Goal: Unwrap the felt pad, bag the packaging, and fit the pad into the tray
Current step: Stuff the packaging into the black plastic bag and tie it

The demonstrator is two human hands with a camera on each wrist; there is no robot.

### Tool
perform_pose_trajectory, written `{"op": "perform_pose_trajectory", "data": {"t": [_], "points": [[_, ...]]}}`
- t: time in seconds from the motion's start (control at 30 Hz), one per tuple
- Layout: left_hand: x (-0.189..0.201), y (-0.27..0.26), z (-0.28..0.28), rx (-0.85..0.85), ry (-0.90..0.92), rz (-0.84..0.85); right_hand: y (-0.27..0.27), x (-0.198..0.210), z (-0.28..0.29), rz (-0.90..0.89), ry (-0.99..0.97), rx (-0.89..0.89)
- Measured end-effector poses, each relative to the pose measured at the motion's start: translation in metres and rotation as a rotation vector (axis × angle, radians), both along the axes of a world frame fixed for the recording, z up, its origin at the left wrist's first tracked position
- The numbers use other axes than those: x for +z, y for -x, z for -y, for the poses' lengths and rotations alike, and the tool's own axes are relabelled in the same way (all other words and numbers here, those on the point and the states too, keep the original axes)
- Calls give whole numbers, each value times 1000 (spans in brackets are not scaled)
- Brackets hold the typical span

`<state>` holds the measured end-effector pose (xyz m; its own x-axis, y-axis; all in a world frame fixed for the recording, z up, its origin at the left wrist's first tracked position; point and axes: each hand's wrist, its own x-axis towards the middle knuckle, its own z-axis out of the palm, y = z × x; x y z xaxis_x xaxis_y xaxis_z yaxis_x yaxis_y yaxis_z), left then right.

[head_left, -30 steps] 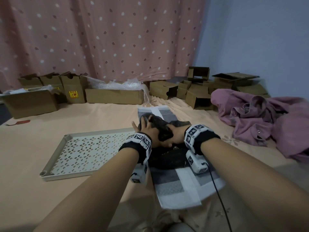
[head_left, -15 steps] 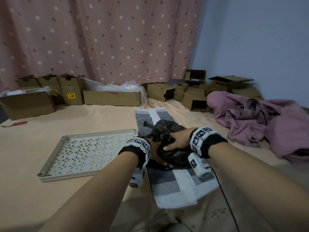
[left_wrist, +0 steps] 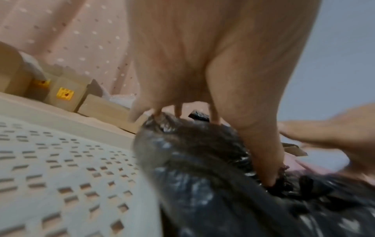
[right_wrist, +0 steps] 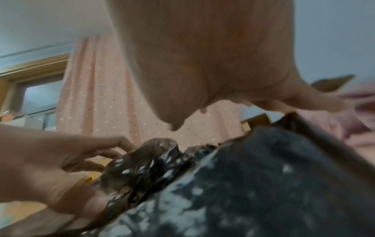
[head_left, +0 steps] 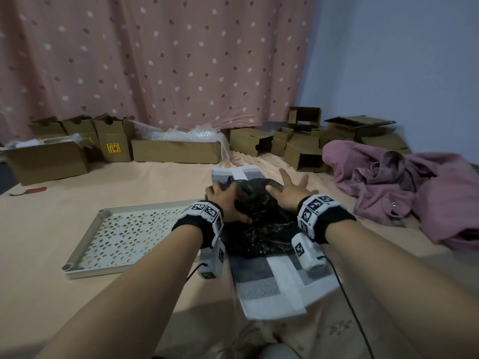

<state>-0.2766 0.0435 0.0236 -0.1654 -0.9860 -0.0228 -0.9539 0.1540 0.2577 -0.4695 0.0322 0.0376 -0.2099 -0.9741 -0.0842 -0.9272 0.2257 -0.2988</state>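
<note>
Pressing down on black bag point(head_left: 259, 229) at frame centre, both hands. Left hand point(head_left: 225, 200) grips bag's left side, fingers curled over crumpled plastic, thumb dug into fold. Right hand point(head_left: 287, 193) flat on bag's far right, fingers straight and spread. Bag lies on grey-and-white pad point(head_left: 272, 283), pad flat on bed, ends showing above and below bag. Tray point(head_left: 85, 244) left of centre, just beside pad. Boxes point(head_left: 176, 151) along curtain, upper frame. Pink cloth point(head_left: 404, 185) at right.

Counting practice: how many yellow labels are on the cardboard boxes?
2. One yellow label is on the upright box beside the long box; a second yellow label peeks out left of it, behind the open box. Others may be hidden.
</note>
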Motion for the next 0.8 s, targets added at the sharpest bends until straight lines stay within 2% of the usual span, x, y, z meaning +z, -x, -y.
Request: {"op": "perform_pose_trajectory", "data": {"t": [0.07,0.13,0.23,0.33,0.57,0.8], "points": [[-1,-1,2,71,49,-56,-6,-14,1,-7,-117,-11],[-7,1,-1,77,-22,-25,-16,-20,1,-22,-157,49],[-14,11,-8,-72,-187,109,-34,-24,3,-6,-228,224],[-19,25,-15,-205,-226,236,-48,-28,3,-36,-304,313],[-33,27,-23,-208,-114,387,-49,-49,5,-186,-411,334],[-16,15,-3,-252,-232,432,-51,-41,10,-226,-420,333]]}}
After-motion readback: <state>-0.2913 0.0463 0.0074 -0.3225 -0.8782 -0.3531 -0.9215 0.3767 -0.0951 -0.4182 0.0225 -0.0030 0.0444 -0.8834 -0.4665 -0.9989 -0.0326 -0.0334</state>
